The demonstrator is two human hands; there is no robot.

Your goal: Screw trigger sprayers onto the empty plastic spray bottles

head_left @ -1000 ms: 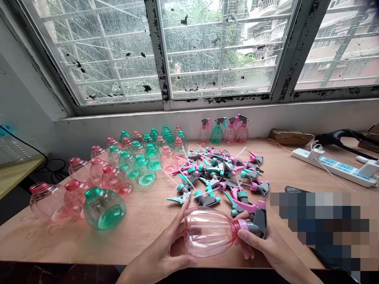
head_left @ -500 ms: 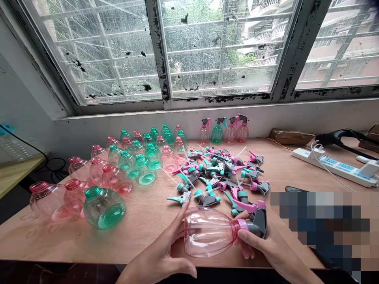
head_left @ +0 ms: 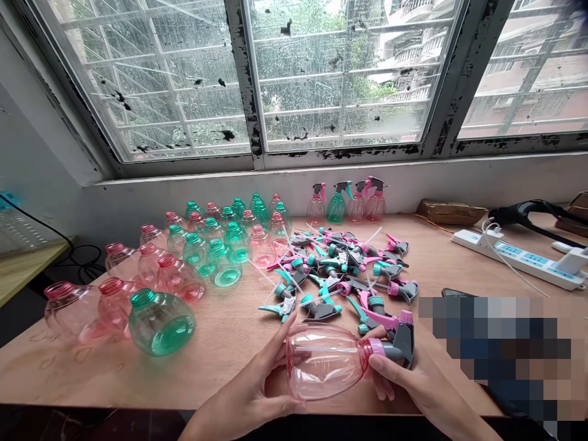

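A clear pink spray bottle [head_left: 324, 361] lies sideways in front of me, over the table's near edge. Its grey and pink spray head [head_left: 399, 346] points right and sits on the bottle's neck. My right hand [head_left: 413, 376] pinches the pink collar between thumb and fingers. Around the bottle's base, at the left, my left hand [head_left: 261, 383] is closed, thumb below and fingers behind and above. Just beyond lies a pile of loose trigger spray heads [head_left: 340, 269] in pink, teal and grey, some with white tubes.
Several open pink and green bottles, such as a green one [head_left: 162, 323], stand on the left of the table [head_left: 229, 361]. Bottles with spray heads [head_left: 337, 205] line the wall under the window. A power strip [head_left: 519, 257] and a brown block [head_left: 452, 212] are at the right.
My left thumb has moved up against the bottle's base, closing that hand on it. The bottle and my right hand have hardly moved.
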